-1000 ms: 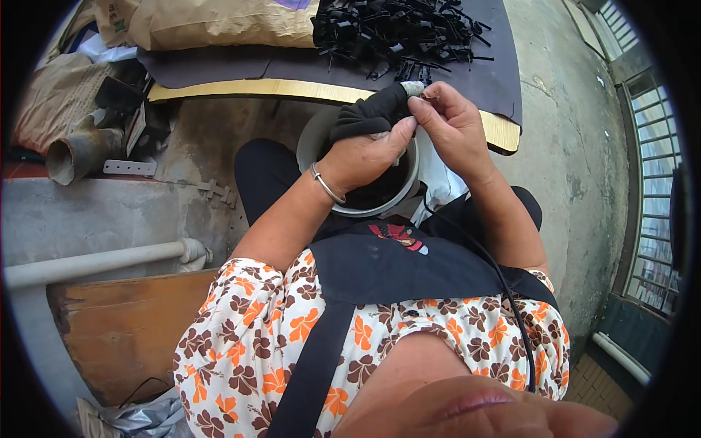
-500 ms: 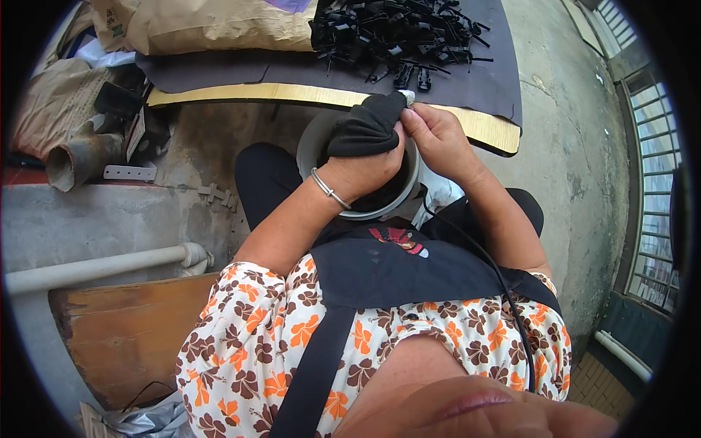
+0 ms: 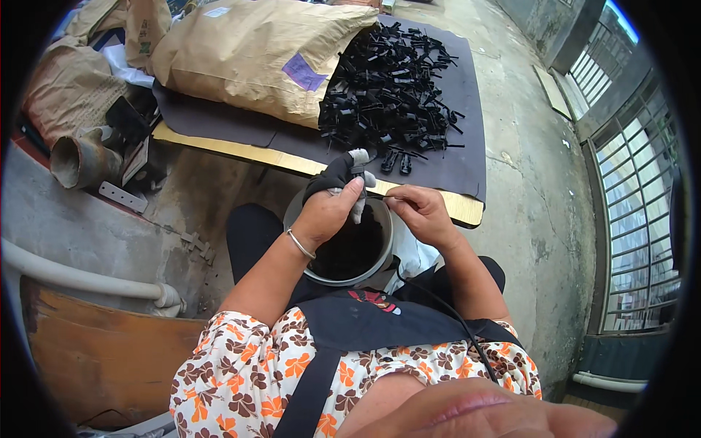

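Note:
My left hand [image 3: 330,212], with black cloth and whitish covering over its fingers, is closed on a small black plastic part [image 3: 358,170], the thumb pressing against it. Beside it my right hand [image 3: 425,213] pinches a thin black strip [image 3: 374,196] between thumb and forefinger. The strip reaches toward the left hand; whether it joins the part I cannot tell. Both hands are above a grey bucket [image 3: 389,244] between my knees, dark inside. Just beyond them, two black plastic pieces [image 3: 398,162] lie side by side near the table edge.
A heap of black plastic parts [image 3: 398,87] spills from a large brown paper sack [image 3: 241,62] on the dark-covered table [image 3: 456,171], with its yellow front edge toward me. A black cable [image 3: 445,306] crosses my apron. A rusty pipe piece [image 3: 77,162] lies at the left.
My left hand has turned, so the black part and whitish finger coverings now show. My right hand has moved slightly away from it, pinching a strip. The view has tilted up toward the table.

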The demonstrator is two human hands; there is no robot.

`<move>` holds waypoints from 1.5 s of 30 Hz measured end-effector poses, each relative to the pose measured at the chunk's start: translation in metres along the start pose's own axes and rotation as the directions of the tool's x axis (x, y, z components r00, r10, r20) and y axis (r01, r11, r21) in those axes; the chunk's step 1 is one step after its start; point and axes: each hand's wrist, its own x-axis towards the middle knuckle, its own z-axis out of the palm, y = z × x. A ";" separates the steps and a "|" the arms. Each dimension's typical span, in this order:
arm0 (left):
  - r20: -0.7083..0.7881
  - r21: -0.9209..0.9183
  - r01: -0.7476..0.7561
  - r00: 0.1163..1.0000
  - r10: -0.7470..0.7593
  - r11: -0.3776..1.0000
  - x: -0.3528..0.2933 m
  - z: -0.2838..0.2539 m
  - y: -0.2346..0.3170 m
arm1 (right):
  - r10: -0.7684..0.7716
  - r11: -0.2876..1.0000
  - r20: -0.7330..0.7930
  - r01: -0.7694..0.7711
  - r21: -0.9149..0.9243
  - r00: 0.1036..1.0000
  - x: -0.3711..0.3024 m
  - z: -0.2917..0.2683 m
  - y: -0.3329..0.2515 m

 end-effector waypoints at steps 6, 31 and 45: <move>0.130 0.425 -0.071 0.991 0.017 0.902 -0.002 0.011 0.002 | -0.058 0.996 0.019 0.057 0.070 0.998 0.001 -0.006 -0.003; 0.343 0.887 -0.382 0.921 0.182 0.261 -0.005 -0.005 -0.002 | -0.129 0.811 -0.089 0.053 -0.583 0.988 0.010 -0.006 -0.011; 0.152 0.805 -0.337 0.913 0.379 0.488 0.013 0.009 -0.014 | -0.090 0.457 -0.422 -0.339 -0.823 0.902 0.007 -0.047 -0.005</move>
